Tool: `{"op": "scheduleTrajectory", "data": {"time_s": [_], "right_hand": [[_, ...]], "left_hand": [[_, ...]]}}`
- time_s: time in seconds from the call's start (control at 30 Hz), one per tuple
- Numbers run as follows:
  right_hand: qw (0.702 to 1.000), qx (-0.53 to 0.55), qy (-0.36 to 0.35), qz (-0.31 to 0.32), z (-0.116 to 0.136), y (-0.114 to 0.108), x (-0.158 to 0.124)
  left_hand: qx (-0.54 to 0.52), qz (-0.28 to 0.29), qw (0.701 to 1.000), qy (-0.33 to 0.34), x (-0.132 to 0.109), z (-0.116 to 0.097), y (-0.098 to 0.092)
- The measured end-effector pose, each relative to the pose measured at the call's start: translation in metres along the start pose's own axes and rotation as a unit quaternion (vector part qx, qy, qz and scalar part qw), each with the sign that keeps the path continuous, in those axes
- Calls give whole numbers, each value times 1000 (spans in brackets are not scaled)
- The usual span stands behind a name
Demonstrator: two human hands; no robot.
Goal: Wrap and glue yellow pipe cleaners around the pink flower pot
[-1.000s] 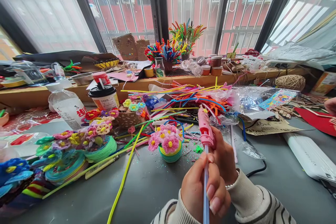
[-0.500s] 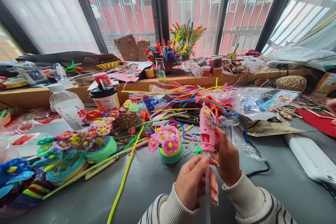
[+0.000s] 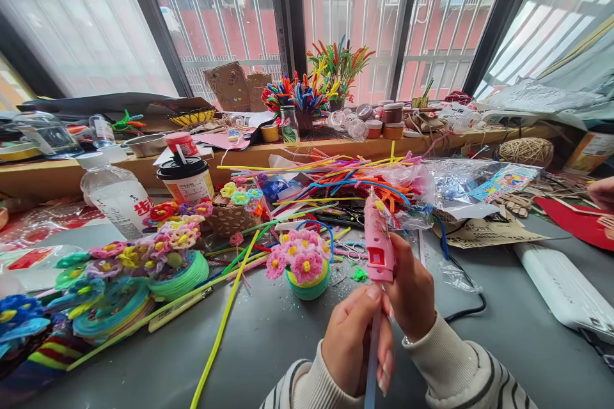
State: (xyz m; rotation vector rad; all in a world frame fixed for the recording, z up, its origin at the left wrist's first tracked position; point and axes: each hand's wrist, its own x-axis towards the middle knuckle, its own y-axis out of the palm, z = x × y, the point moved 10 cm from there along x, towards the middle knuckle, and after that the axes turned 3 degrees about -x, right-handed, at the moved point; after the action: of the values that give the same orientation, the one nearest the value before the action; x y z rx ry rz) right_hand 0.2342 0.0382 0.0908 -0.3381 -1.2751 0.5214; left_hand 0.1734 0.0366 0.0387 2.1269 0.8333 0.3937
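Observation:
My right hand point(image 3: 413, 287) is closed round the handle of a pink hot glue gun point(image 3: 378, 244), its nozzle pointing up and away from me. Below it, my left hand point(image 3: 352, 335) pinches a long translucent glue stick point(image 3: 372, 364) whose upper end meets the back of the gun. The gun's handle is mostly hidden by my right fingers. Just left of the gun stands a small green and yellow pot point(image 3: 309, 286) with pink fuzzy-wire flowers point(image 3: 307, 255). A bit of green pipe cleaner point(image 3: 359, 275) lies between them.
Pipe-cleaner flower pots point(image 3: 180, 275) crowd the left, near a water bottle point(image 3: 115, 198) and a lidded cup point(image 3: 186, 179). Loose pipe cleaners point(image 3: 336, 172) are heaped behind. A white power strip or box point(image 3: 561, 287) lies right. Another person's hand point(image 3: 602, 193) shows at the right edge.
My left hand has moved slightly up against the back of the gun, and the glue stick tilts more to the left. The whole view has shifted a little.

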Motion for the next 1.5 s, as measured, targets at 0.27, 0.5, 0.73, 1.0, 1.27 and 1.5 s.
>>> {"op": "scheduleTrajectory", "data": {"time_s": [0.27, 0.5, 0.73, 1.0, 1.27, 1.5], "right_hand": [[1000, 0, -8, -13, 5, -4, 3], [1000, -7, -13, -22, 5, -3, -2], [1000, 4, -16, 6, 2, 3, 0], [999, -24, -33, -4, 2, 0, -1], [1000, -6, -15, -4, 2, 0, -2], [999, 25, 7, 28, -1, 6, 4]], "left_hand": [[-46, 43, 998, -16, 0, 1, 7], [-111, 66, 991, -38, 1, -4, 13], [-144, 26, 984, -100, -4, 6, 16], [-135, 51, 988, -60, -8, 4, 20], [-178, 93, 979, -19, -9, -5, 29], [-173, 67, 983, 2, -3, 3, 27]]}}
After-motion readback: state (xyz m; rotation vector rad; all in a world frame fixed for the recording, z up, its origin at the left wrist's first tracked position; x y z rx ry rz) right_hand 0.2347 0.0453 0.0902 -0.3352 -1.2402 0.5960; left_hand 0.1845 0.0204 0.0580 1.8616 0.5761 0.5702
